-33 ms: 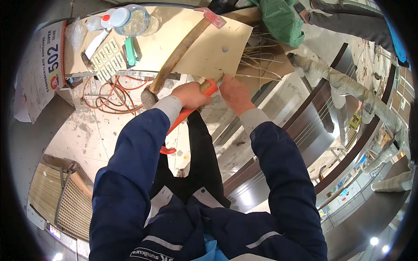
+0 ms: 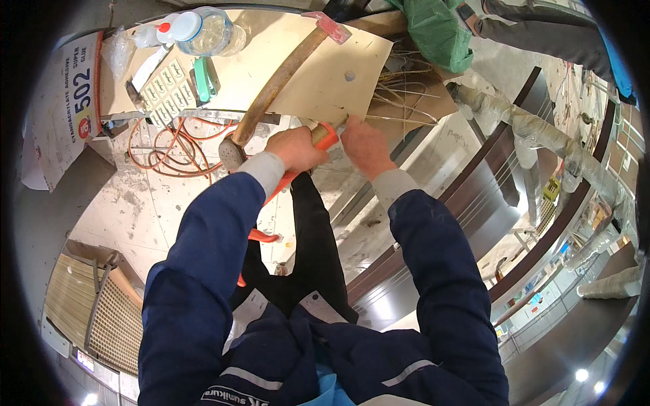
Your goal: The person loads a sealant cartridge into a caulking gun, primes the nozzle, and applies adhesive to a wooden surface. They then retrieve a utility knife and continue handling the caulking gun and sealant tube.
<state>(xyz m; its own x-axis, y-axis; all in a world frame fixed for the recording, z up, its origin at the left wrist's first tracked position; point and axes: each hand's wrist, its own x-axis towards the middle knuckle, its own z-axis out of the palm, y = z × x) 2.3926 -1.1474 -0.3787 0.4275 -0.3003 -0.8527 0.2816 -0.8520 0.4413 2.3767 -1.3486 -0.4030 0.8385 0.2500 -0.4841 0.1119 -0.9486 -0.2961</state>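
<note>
My left hand (image 2: 295,147) is wrapped around a bright orange strip-like thing (image 2: 326,138) with a tan inner part. Its orange length runs down beneath my left forearm, and a curled orange end (image 2: 263,236) shows above my thigh. Close beside it, my right hand (image 2: 367,145) is closed with the fingertips pinched together at the cardboard sheet's near edge. Whatever sits in that pinch is too small to make out. Just left of my left hand lies a long wooden handle (image 2: 274,88), with a red hammer head (image 2: 328,27) at its far end and a rounded grey metal head (image 2: 232,155) at its near end.
On the tan board (image 2: 271,37) are a clear jar (image 2: 203,34), a green plastic tool (image 2: 203,80) and a sheet of small labels (image 2: 166,95). An orange hose (image 2: 169,159) coils below. Loose wires (image 2: 409,88) and a green bag (image 2: 440,30) lie right. A person's legs (image 2: 555,40) show.
The orange thing's hanging length has shifted slightly, and a second orange tip now shows lower down by my thigh. My left hand has moved very slightly; my right hand stays in place.
</note>
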